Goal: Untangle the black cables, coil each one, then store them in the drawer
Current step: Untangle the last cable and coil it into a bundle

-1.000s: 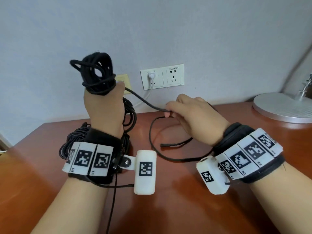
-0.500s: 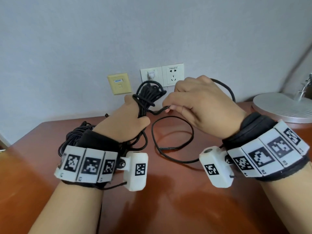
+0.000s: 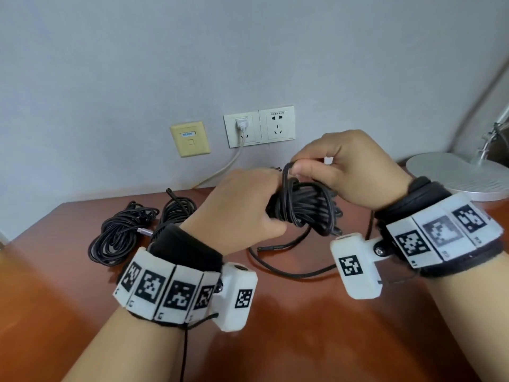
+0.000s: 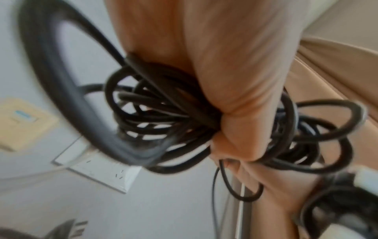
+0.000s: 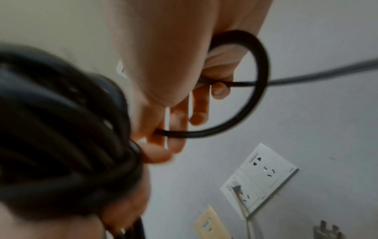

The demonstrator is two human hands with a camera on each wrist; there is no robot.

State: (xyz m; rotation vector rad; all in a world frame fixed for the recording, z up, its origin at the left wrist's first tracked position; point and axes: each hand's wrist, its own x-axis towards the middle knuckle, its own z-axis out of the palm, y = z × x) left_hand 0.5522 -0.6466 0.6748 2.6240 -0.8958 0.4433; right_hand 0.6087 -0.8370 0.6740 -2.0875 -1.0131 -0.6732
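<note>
My left hand point(image 3: 242, 213) grips a thick bundle of coiled black cable point(image 3: 305, 208) above the brown table point(image 3: 303, 340). My right hand point(image 3: 344, 166) pinches the cable's free strand at the top of the bundle point(image 5: 235, 84). The loose tail point(image 3: 278, 267) hangs down and curves over the table, its plug end point(image 3: 271, 247) lying flat. The left wrist view shows my fingers closed round the coil point(image 4: 163, 116). Two other coiled black cables point(image 3: 121, 235) point(image 3: 177, 208) lie at the back left of the table. No drawer is in view.
The grey wall holds white sockets point(image 3: 259, 128) with a white plug and cord, and a yellow data plate point(image 3: 190, 139). A round silver lamp base point(image 3: 457, 175) stands at the right rear of the table.
My left hand has dropped from head height and turned the coil sideways over the table. My right hand has moved up over the bundle, carrying the free strand round it.
</note>
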